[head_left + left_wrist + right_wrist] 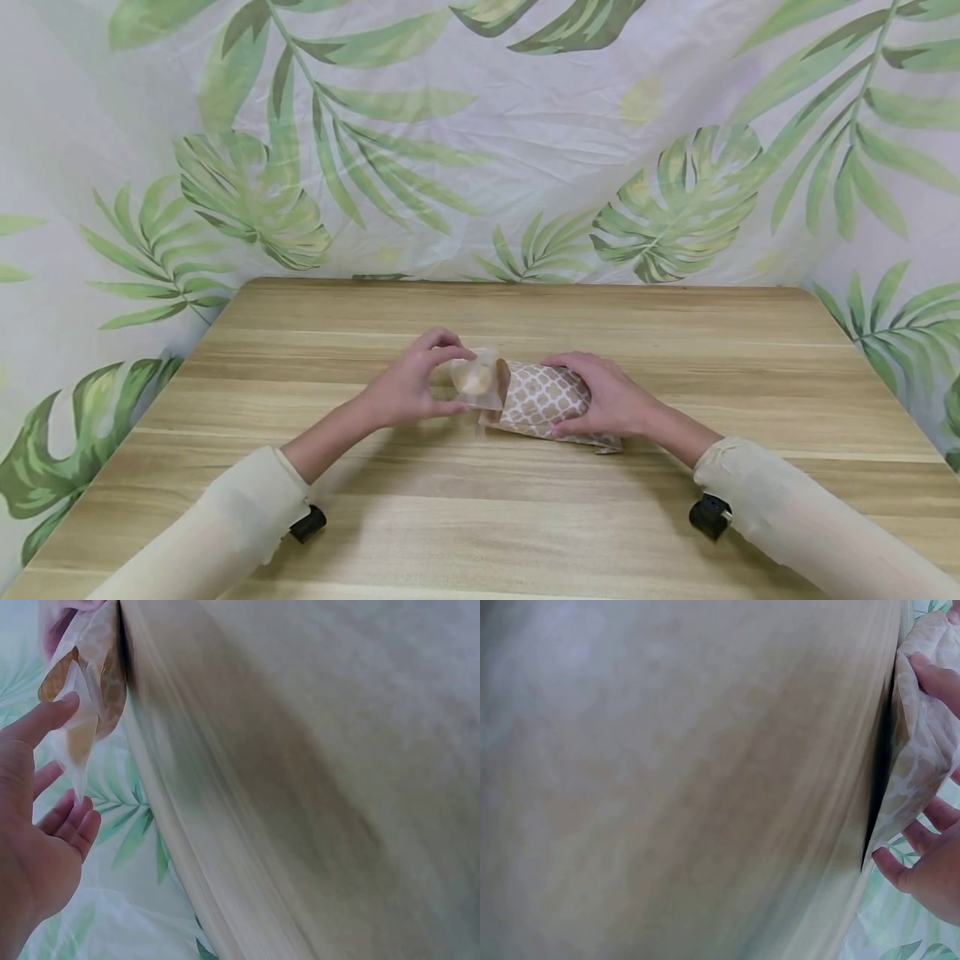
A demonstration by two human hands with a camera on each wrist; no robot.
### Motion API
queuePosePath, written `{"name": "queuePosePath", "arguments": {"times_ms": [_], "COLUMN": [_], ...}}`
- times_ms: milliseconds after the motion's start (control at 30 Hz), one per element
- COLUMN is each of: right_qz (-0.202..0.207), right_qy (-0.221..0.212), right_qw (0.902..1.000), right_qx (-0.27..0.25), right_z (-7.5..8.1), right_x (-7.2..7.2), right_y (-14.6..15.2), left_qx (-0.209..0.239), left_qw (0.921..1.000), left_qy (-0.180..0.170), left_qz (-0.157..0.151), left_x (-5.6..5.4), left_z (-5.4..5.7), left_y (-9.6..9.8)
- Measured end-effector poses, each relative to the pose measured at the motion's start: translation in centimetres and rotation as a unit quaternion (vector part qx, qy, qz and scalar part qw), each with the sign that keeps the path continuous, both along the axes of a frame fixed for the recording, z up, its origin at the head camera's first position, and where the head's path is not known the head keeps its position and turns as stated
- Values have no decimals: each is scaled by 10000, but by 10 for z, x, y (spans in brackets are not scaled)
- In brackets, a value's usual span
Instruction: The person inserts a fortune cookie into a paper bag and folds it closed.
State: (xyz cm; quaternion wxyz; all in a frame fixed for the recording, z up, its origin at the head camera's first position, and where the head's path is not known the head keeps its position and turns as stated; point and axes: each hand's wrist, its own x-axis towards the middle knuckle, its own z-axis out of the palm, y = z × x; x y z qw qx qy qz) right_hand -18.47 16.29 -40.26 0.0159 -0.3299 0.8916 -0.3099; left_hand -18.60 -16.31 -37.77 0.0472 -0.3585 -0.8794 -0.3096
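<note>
A small translucent packet (476,380) with a pale yellowish round piece inside is pinched at its edges between the thumb and fingers of my left hand (405,385). It stands at the open mouth of a brown paper bag (534,398) printed with a white lattice pattern. The bag lies on its side, its mouth toward the left. My right hand (611,398) grips the bag's right part, thumb on the near side and fingers over the far side. In the left wrist view, the packet (77,742) overlaps the bag's mouth; whether part of it is inside, I cannot tell.
Both hands work over a wood-grain table (480,517). Behind it hangs a white cloth (525,158) with green leaf prints. A black device (708,517) sits under the right sleeve, and another black device (307,525) under the left one.
</note>
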Motion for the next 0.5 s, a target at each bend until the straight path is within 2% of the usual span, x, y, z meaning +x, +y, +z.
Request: {"name": "queuePosePath", "arguments": {"times_ms": [267, 500], "right_qz": [3, -14], "right_qy": [-19, -27], "right_qw": [10000, 10000], "right_qx": [-5, -3], "right_z": [1, 0], "right_x": [0, 0], "right_y": [0, -1], "left_qx": [-151, -452], "left_qw": [9972, 9949], "left_qy": [677, 799], "left_qz": [-269, -407], "left_x": [3, 5], "left_z": [-3, -2], "left_y": [1, 0]}}
